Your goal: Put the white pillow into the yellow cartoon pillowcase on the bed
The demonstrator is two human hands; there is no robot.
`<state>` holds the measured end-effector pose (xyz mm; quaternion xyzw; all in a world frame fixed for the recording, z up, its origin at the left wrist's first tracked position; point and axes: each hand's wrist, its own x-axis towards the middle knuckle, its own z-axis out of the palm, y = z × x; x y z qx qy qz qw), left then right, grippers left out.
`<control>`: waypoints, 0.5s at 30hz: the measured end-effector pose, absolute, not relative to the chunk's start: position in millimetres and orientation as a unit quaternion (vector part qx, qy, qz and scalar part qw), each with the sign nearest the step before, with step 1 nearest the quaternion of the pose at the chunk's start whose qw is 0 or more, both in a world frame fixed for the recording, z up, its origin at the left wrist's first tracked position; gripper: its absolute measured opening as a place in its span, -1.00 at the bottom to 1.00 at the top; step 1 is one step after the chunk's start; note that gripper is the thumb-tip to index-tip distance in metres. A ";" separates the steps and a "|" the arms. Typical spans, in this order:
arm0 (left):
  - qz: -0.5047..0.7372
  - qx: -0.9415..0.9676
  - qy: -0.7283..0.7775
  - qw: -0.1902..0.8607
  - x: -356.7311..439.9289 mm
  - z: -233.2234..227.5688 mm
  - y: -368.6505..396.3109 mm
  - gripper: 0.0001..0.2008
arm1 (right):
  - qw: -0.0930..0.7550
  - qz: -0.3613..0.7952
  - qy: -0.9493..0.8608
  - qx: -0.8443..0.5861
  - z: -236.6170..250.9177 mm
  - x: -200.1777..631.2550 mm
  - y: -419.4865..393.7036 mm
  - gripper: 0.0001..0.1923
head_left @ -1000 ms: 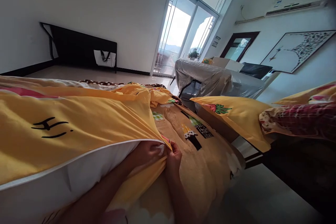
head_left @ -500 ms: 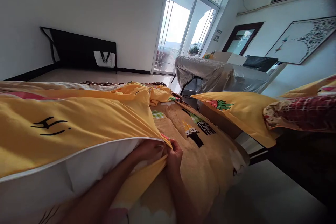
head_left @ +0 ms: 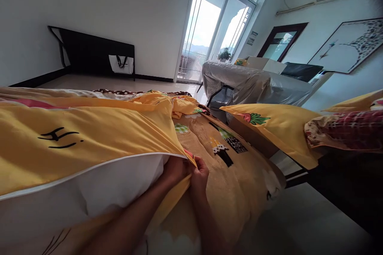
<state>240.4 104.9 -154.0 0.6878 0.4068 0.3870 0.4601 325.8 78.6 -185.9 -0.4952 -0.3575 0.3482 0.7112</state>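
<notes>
A yellow duvet cover (head_left: 131, 131) with a printed face spreads across the bed, its long edge open and trimmed in white. White fabric (head_left: 119, 183) shows inside the opening; whether it is a quilt or a lining I cannot tell. My left hand (head_left: 177, 167) reaches into the opening at the cover's corner, its fingers hidden under the yellow cloth. Right beside it, on the outside, my right hand (head_left: 200, 172) is closed, pinching the corner of the cover between thumb and fingers.
Beneath lies a tan patterned bed sheet (head_left: 221, 191). To the right are a yellow pillow (head_left: 278, 123) and a red plaid bundle (head_left: 353, 129). Farther back stand a plastic-covered table (head_left: 251, 83), a black folded frame (head_left: 92, 53) with a white bag (head_left: 121, 65), and glass doors (head_left: 206, 28).
My left hand has pushed slightly deeper into the cover's corner, and its fingers have gone out of sight. My right hand keeps its pinch. The view has shifted a little.
</notes>
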 end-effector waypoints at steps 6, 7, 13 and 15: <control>0.428 0.684 0.372 0.459 229.7 -149.4 103.1 -0.82 | 0.679 0.311 -0.376 -0.548 -187.6 327.6 78.9 -0.77; 0.432 0.682 0.370 0.460 229.1 -148.4 102.7 -0.82 | 0.670 0.301 -0.383 -0.560 -188.1 328.2 78.9 -0.77; 0.463 0.640 0.324 0.521 228.0 -147.7 97.4 -0.73 | 0.646 0.203 -0.433 -0.595 -188.2 333.4 78.0 -0.83; 0.468 0.609 0.291 0.571 228.4 -150.0 96.7 -0.68 | 0.647 0.194 -0.445 -0.588 -185.3 333.2 77.2 -0.79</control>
